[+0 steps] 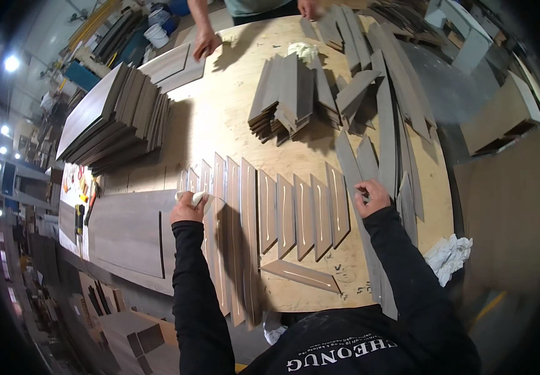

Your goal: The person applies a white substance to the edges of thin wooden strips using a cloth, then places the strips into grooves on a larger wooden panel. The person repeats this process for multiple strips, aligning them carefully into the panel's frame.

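Observation:
My left hand point(187, 207) is closed around a small white bottle or tube point(198, 198), held over the left end of a row of grey-brown wood strips point(295, 215) laid side by side on the plywood table point(226, 119). Thin pale lines run along several of the strips. My right hand point(371, 197) presses on a long grey strip point(360, 187) at the right end of the row, fingers curled on it. One more strip point(301, 275) lies crosswise near the table's front edge.
Stacks of cut grey boards sit at the left point(117, 115) and centre back point(288, 94), with loose long strips point(395, 106) on the right. Another person's hands point(206, 44) rest on boards at the far side. A white rag point(448, 256) lies at the right edge.

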`<control>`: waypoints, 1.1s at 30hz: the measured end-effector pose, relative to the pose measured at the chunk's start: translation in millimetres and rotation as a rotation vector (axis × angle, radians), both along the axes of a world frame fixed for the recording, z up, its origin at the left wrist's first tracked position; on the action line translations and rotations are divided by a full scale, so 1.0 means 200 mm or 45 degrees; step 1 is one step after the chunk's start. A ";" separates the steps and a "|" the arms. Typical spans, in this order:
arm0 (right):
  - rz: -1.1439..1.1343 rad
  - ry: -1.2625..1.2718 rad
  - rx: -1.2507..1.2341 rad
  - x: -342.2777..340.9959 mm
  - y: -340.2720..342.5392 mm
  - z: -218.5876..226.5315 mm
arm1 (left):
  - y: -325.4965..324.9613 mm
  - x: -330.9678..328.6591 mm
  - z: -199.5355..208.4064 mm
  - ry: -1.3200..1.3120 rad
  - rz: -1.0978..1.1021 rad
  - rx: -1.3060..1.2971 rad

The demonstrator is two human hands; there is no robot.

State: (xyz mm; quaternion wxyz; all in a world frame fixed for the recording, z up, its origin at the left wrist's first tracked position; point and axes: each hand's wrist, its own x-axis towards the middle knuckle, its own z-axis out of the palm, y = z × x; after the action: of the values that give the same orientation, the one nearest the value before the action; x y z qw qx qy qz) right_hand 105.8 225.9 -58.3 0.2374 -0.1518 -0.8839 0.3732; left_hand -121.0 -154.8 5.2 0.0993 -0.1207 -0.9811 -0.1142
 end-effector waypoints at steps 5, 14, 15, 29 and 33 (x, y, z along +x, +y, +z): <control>-0.013 0.030 0.007 0.00 0.00 0.02 | 0.04 -0.07 -0.01 0.009 0.005 -0.117; 0.007 0.058 0.031 -0.02 0.00 0.03 | -0.06 0.16 0.05 -0.280 -0.028 -0.501; 0.006 0.053 0.034 -0.02 0.00 0.03 | -0.09 0.19 0.06 -0.288 -0.037 -0.498; 0.006 0.071 0.025 -0.02 0.01 0.02 | 0.05 0.29 -0.05 -0.178 -0.055 -0.133; 0.008 0.042 0.025 -0.02 0.01 0.03 | -0.15 0.55 -0.07 -0.216 -0.041 -0.188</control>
State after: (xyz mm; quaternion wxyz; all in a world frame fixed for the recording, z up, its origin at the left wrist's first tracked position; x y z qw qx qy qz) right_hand 101.4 228.6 -52.6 0.2523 -0.1405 -0.8839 0.3678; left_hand -11.5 -185.3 -8.1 0.0047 -0.1334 -0.9896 -0.0529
